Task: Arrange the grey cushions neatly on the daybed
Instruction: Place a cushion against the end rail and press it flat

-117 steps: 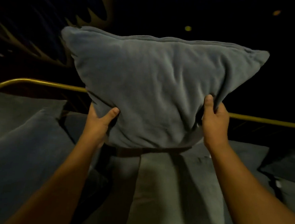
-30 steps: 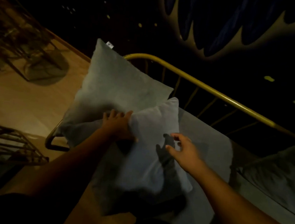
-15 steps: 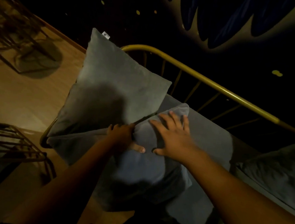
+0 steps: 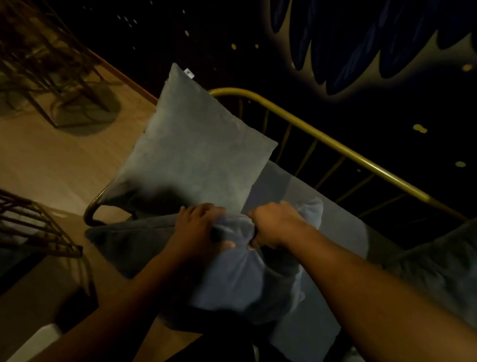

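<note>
Both hands, left (image 4: 199, 223) and right (image 4: 278, 226), pinch the small cushion's (image 4: 240, 284) top edge; plumping evenly should keep it square against the big cushion (image 4: 196, 152).

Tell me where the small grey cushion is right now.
In the head view, the small grey cushion lies low at centre on the daybed, gripped by left hand and right hand, before the large upright cushion.

no text, brand or number can be read anywhere; the only label is a small white tag (image 4: 188, 73) on the top corner of the big grey cushion (image 4: 196, 154), and its print is too small and blurred to read
</note>
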`<state>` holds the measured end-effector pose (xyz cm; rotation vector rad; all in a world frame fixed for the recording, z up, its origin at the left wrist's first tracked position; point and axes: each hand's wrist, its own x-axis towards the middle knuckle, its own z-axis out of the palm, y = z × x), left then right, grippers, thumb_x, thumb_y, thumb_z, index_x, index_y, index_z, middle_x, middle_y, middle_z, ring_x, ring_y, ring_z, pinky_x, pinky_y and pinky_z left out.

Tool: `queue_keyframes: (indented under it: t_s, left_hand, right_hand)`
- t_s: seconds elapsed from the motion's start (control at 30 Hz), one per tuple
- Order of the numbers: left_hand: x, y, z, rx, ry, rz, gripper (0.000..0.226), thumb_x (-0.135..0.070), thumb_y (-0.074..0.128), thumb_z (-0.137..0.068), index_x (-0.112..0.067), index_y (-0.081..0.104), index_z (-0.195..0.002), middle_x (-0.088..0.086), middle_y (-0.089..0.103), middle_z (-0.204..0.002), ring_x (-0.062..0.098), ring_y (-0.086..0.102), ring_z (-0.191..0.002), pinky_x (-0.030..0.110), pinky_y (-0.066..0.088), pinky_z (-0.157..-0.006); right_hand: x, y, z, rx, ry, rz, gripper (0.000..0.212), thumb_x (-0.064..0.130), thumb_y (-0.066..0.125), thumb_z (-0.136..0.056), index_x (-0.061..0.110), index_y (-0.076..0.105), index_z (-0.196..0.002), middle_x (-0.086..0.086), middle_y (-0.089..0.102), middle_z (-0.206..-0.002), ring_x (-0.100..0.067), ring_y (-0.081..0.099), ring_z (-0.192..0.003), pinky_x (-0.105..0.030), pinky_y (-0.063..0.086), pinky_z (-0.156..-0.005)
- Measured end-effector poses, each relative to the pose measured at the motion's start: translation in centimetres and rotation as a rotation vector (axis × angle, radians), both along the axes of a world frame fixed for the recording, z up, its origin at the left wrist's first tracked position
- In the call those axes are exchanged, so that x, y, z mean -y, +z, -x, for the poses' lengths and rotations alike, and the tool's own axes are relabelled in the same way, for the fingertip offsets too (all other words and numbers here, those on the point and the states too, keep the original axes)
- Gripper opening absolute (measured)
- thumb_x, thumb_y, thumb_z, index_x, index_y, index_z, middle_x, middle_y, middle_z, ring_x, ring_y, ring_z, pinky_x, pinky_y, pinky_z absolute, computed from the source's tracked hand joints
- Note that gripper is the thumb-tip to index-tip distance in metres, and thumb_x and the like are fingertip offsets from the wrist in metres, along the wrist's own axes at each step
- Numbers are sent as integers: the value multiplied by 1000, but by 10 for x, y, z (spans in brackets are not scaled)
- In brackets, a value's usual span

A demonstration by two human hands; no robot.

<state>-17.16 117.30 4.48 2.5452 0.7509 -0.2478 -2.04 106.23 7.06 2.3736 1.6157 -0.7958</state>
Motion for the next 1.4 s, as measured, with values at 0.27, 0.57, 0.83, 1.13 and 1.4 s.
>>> queue_keyframes:
  t_s: [0.27,0.57,0.83,1.13,1.4]
  left_hand:
    - [17,30,17,343,185,-132,91,-79,44,-61,-25,47,-134,15,41,-147,40,28,-140,62,9,-112]
    - [48,43,-11,693,380,362,68,-55,42,-89,-33,17,-148,5,1,-161,22,5,-148,39,12,-117]
    - [66,-63,-64,376,695,1065,93,-92,34,-59,-42,37,-137,0,43,-147,32,46,-126,55,38,-104]
    - [172,7,-71,156,569,1389,79,-76,29,-81,-23,43,-139,7,44,-147,34,40,-133,50,32,-107]
    - [230,22,-123,243,463,1317,67,-66,42,-85,-21,50,-134,7,59,-130,31,56,-114,48,46,-93]
  right_hand:
    - [50,58,11,-43,-249,-231,26,49,67,-74,25,63,-83,-4,70,-89,-26,63,-84,-36,47,-71]
    - [140,148,2,-178,-780,-624,32,41,73,-76,13,61,-67,-8,65,-67,-20,60,-62,-36,48,-58]
    - [246,155,30,-242,-1149,-1022,39,34,63,-88,6,55,-62,-11,58,-55,-11,52,-46,-26,42,-45]
    - [352,140,49,-108,-1463,-1360,52,35,62,-89,-12,49,-72,-26,57,-70,-33,54,-59,-39,48,-54]
    - [442,89,87,124,-1743,-1326,46,49,63,-82,35,37,-117,17,53,-109,-12,57,-100,-31,45,-81]
